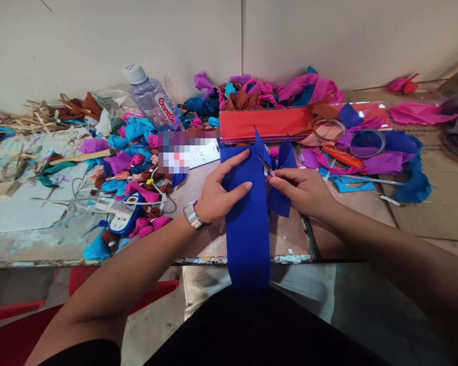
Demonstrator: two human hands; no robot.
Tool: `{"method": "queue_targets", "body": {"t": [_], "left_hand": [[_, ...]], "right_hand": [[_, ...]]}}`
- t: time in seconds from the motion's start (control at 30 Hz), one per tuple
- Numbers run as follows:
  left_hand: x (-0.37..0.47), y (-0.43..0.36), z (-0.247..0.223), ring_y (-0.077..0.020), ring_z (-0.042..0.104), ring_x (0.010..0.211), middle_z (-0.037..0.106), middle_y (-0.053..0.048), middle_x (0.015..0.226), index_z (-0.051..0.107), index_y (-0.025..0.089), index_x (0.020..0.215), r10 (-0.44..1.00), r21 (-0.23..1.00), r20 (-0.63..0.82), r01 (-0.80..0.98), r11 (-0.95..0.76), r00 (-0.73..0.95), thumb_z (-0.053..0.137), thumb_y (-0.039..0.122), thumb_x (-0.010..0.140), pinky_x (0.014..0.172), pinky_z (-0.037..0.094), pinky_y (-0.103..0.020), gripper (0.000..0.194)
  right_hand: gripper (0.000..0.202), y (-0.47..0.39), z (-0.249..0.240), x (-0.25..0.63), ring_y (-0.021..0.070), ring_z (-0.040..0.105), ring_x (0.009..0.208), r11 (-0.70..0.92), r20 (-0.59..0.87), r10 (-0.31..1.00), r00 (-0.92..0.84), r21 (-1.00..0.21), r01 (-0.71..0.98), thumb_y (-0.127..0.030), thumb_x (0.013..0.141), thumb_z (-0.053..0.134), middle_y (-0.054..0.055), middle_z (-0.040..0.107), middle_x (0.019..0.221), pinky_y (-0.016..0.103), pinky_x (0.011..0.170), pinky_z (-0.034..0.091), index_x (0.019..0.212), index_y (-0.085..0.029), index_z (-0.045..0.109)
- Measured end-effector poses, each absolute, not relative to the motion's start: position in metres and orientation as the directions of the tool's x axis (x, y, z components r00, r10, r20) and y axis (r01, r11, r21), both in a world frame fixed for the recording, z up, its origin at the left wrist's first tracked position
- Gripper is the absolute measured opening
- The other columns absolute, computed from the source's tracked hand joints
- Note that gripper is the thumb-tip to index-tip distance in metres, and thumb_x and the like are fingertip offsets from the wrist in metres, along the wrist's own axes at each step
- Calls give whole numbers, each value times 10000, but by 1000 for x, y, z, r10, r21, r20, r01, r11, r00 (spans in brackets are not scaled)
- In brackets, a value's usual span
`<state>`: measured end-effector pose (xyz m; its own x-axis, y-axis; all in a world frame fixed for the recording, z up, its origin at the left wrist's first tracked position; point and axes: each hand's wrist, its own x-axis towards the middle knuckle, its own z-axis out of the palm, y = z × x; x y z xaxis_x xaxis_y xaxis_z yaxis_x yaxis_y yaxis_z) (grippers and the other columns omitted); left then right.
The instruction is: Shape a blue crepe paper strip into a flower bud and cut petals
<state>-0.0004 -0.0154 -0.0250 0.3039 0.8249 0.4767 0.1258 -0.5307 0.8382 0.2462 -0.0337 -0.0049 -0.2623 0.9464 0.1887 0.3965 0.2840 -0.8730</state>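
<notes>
A long dark blue sheet of crepe-like paper (247, 239) lies on the table and hangs over its front edge toward my body. My left hand (226, 185) rests on its upper left part, thumb and index finger spread, the other fingers mostly out of sight. In my right hand (303, 190) is a small pair of scissors (266, 166), its thin metal blades pointing up and left at the sheet's right edge. Cut blue pieces (279, 202) lie under and beside the right hand. My fingers cover the scissors' handles.
Behind the sheet lie a red paper pack (263, 124) and a phone (202, 155). A tilted water bottle (154, 101) stands at back left, near crumpled paper flowers and a power strip (126, 216). Tape rolls (367, 143) and paper scraps lie to the right.
</notes>
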Motion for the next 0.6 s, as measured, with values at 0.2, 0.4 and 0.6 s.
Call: {"method": "queue_targets", "body": {"t": [0.2,0.4,0.6], "left_hand": [[-1,-16,-26,-296,635,1396,626,-119,1540,609,236,1505,829,842,470,126,-524,304,813,426,893,1240,491,-478,673],[-1,-15,-26,-301,635,1396,618,-120,1548,603,240,1513,830,843,466,131,-522,306,808,437,896,1241,488,-484,679],[-1,-15,-28,-295,633,1399,621,-110,1547,600,253,1514,820,834,481,127,-537,309,810,416,897,1244,485,-482,671]], "right_hand": [[314,-34,-3,246,174,645,704,318,217,937,-274,-856,408,-472,996,678,21,776,829,288,627,451,984,-205,842],[318,-34,-3,246,170,661,696,331,223,931,-288,-847,415,-460,997,670,16,779,813,280,620,462,978,-195,845],[317,-33,-6,247,176,672,719,350,238,925,-296,-836,422,-471,997,670,18,788,829,288,644,472,974,-205,842]]}}
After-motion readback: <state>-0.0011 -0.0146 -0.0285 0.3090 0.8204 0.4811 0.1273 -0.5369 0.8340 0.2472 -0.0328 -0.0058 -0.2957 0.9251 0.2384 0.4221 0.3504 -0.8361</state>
